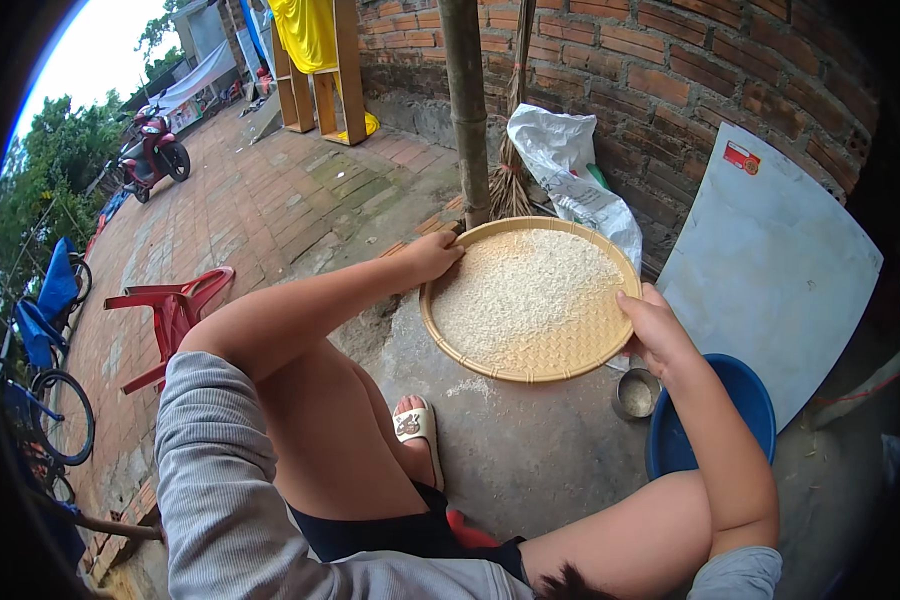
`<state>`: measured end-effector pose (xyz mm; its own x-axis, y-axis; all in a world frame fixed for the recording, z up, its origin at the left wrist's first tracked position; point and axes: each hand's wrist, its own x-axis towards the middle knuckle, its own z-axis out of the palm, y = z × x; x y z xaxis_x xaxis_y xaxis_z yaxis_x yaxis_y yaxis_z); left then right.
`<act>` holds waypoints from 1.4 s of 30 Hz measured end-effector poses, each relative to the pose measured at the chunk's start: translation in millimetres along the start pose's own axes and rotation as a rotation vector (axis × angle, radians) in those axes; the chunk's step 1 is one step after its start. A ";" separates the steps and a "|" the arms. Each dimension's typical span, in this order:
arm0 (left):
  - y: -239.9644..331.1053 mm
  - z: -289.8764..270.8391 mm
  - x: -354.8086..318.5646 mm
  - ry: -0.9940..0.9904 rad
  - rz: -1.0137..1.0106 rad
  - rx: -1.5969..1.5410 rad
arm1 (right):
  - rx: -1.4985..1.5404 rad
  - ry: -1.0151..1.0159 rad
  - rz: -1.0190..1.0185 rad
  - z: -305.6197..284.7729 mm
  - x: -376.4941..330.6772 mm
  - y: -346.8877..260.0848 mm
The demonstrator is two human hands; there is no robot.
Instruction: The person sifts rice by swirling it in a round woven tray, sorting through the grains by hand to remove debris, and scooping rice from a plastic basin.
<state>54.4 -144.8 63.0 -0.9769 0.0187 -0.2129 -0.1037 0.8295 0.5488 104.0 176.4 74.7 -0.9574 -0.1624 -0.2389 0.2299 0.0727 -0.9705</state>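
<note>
A round woven bamboo winnowing tray (590,352) is held up in front of me, over the concrete floor. Pale broken grain, which looks like rice (530,285), covers most of its weave; the near right part shows bare. My left hand (433,257) grips the rim at the tray's left side, its fingers partly hidden beneath. On the right side my right hand (656,325) is closed on the rim, thumb on top. Just below that hand a small metal bowl (637,394) with some pale grain in it stands on the floor, beside a blue plastic basin (761,385).
A bamboo post (465,110) and a straw broom (511,180) stand beyond the tray, near a white sack (560,150). A pale board (770,270) leans at the brick wall (650,60). To the left are a red plastic stool (175,318), bicycles and a red motorbike (153,150).
</note>
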 end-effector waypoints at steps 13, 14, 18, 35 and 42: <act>11.5 4.2 30.8 -0.096 0.071 -0.242 | 0.398 -0.005 0.168 -26.5 8.0 11.2; 3.5 3.9 37.1 -0.075 0.113 -0.241 | 0.407 -0.042 0.156 -20.1 3.4 6.8; 35.4 8.6 16.6 -0.092 0.098 -0.207 | 0.418 0.083 0.138 -46.0 27.8 18.6; -17.4 -71.0 -33.1 -0.409 -0.046 -0.420 | 0.263 -0.041 0.144 14.3 48.1 19.5; -22.7 -58.8 -16.4 -0.280 -0.203 -0.274 | 0.258 -0.130 0.069 32.2 41.8 9.4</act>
<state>61.8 -196.8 101.6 -0.8472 0.0519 -0.5287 -0.3712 0.6540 0.6591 71.7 138.6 54.5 -0.9114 -0.2914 -0.2905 0.3463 -0.1620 -0.9240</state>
